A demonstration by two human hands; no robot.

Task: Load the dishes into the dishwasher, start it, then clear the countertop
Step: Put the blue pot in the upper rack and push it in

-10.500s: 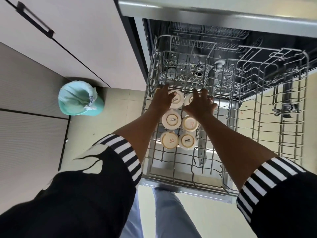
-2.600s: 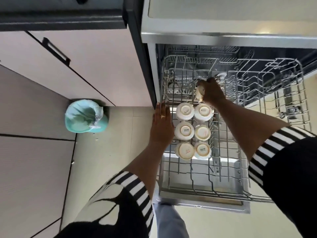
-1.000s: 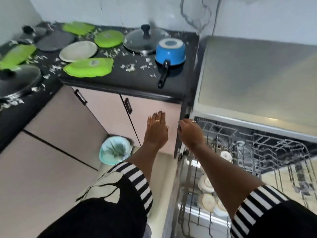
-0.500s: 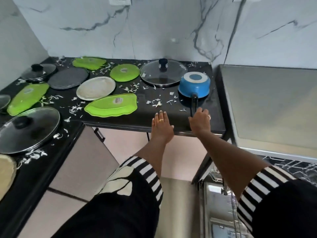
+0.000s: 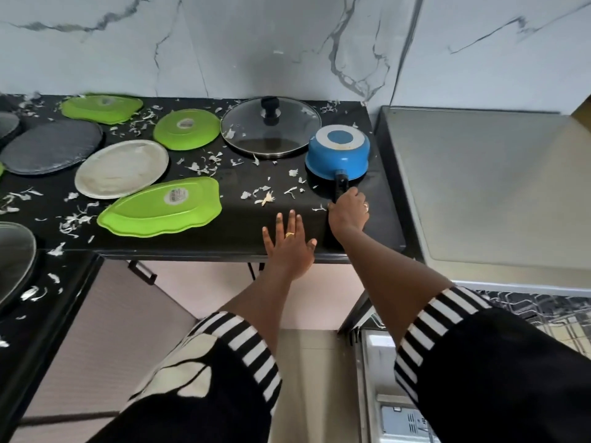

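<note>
Edge lid: large glass lid [image 5: 12, 260], cut off by the frame, on the black bench [image 5: 236, 228] at its 9 o'clock end.
Grey plate: dark grey round plate [image 5: 51, 145], at 12 o'clock from that lid.
Back tray: green leaf-shaped tray [image 5: 102, 108], upside down by the wall.
Steel plate: round steel plate [image 5: 121, 169], at 4 o'clock from the grey plate, just beside it.
Front platter: green leaf-shaped platter [image 5: 160, 207], upside down with its label up, overlapping the steel plate's 5 o'clock rim.
Green plate: round green plate [image 5: 187, 129], upside down, at 1 o'clock from the steel plate.
Knob lid: glass lid with black knob [image 5: 270, 131], knob up, just beside the green plate.
Scraps: white scraps [image 5: 204, 166] strewn over the bench.
Left hand: left hand [image 5: 289, 247] flat, fingers straight and spread over the bench's front edge, holding nothing.
Pan: blue saucepan [image 5: 337, 151], upside down at the bench's 3 o'clock end, black handle [image 5: 340, 185] pointing to 6 o'clock.
Right hand: right hand [image 5: 348, 211] grips the handle's end, fingers curled round it.
Dishwasher: steel-topped dishwasher [image 5: 479, 193] at 3 o'clock of the pan, wire rack [image 5: 543, 314] pulled out below.
</note>
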